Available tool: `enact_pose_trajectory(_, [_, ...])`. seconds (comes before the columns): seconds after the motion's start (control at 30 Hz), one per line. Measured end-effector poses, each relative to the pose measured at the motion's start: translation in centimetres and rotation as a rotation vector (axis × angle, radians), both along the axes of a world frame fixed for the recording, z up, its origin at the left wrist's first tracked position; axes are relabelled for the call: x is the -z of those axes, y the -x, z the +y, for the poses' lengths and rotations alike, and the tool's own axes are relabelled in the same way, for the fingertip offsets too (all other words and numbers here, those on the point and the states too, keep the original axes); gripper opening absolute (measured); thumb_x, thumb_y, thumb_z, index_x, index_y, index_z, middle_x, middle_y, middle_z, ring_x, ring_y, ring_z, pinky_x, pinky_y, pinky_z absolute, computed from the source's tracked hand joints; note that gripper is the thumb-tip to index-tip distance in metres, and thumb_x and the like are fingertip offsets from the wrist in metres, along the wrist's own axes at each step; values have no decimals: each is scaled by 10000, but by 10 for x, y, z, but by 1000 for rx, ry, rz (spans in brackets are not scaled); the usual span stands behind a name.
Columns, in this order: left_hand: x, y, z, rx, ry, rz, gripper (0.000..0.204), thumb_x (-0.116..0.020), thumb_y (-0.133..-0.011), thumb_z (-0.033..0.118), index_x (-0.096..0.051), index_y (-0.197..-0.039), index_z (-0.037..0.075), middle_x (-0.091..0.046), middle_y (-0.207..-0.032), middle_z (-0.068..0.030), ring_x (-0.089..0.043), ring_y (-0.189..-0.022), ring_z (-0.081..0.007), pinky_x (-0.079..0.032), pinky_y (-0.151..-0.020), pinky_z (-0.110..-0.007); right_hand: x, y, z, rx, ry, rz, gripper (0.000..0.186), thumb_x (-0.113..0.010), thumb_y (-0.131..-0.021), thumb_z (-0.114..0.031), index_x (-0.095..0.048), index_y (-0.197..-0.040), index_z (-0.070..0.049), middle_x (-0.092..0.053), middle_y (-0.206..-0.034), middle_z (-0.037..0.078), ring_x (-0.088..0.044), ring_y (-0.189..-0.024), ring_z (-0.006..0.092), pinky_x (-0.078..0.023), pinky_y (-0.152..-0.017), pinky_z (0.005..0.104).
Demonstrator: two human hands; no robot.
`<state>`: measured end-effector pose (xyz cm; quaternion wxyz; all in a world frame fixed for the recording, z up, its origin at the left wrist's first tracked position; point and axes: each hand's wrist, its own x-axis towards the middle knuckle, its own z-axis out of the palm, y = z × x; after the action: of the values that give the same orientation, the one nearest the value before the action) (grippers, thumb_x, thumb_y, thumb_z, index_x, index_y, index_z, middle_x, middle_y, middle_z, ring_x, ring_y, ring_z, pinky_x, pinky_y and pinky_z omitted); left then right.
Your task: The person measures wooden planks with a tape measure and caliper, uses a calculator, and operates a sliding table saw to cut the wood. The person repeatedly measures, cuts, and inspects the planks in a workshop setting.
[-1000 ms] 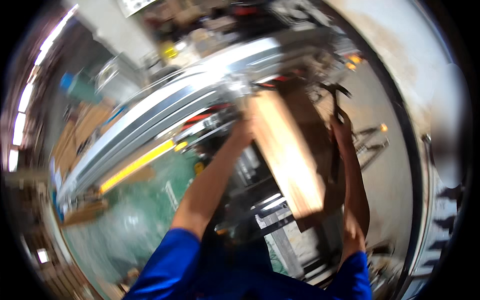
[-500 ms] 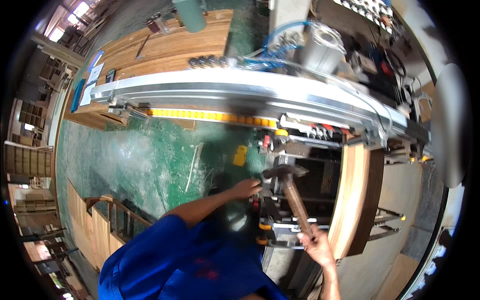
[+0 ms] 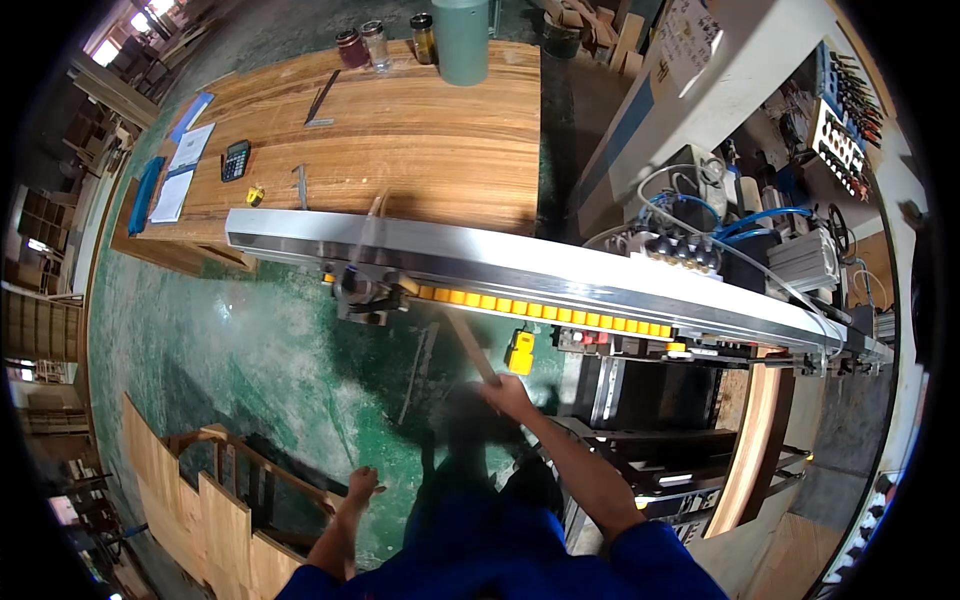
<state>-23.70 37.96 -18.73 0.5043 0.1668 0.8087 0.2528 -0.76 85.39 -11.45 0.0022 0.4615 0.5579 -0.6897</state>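
Observation:
My right hand (image 3: 510, 397) is closed round the lower end of the wooden handle of a hammer (image 3: 468, 342). The hammer slants up and to the left. Its head end is blurred beside the metal end block (image 3: 362, 297) under the long silver beam (image 3: 560, 268); whether they touch I cannot tell. A row of yellow blocks (image 3: 540, 310) runs along the beam's underside. My left hand (image 3: 362, 485) hangs low over the green floor with its fingers curled, and nothing shows in it. It is nearest to a wooden frame (image 3: 265, 440).
Behind the beam stands a wooden table (image 3: 420, 130) with jars (image 3: 375, 48), a green cylinder (image 3: 461, 40), a calculator (image 3: 235, 160) and papers. Wood boards (image 3: 750, 450) lie on the machine at the right. A yellow object (image 3: 520, 352) is on the floor. Hoses (image 3: 745, 230) cross the far right.
The hammer has swung from the machine bed on the right to the beam's left end block. My left hand has drawn away from the machine to the lower left. The view has shifted.

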Motion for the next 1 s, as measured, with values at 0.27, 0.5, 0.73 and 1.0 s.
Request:
enact_pose_trajectory(0.27, [-70,-53,60,-369,116,-182,195,-611,-1013,248,-595,-986,55,-613,-890,-80,-594,-787,-178,-540,-656,-393,72,189,83,154,-137,255,261,-663,-998,-291,-643,-903,-49,-599,-686,34,-579,-580,159,-436,-504,323])
enact_pose_trajectory(0.5, [-32,-53,16,-522,-112,-484,164,-610,-986,214,-589,-943,56,-569,-843,-68,-602,-768,-184,-613,-721,-434,41,191,52,144,340,356,334,-655,-1021,-143,-596,-1302,27,-677,-1145,134,-697,-1034,239,-616,-890,382])
enact_pose_trajectory(0.73, [-5,32,34,-69,-242,-197,121,-579,-1013,163,-575,-1079,61,-538,-963,-80,-605,-872,-251,-604,-857,-515,57,155,35,343,171,802,280,-672,-943,-75,-683,-1217,-14,-721,-1103,112,-694,-923,236,-589,-810,409])
enact_pose_trajectory(1.0, [-56,-61,197,770,-270,217,131,-660,-963,115,-601,-1063,55,-563,-906,-92,-611,-850,-258,-595,-840,-535,-79,-206,-25,355,-281,198,375,-619,-1020,-195,-635,-1355,-30,-732,-1211,153,-683,-1162,269,-528,-1018,394])
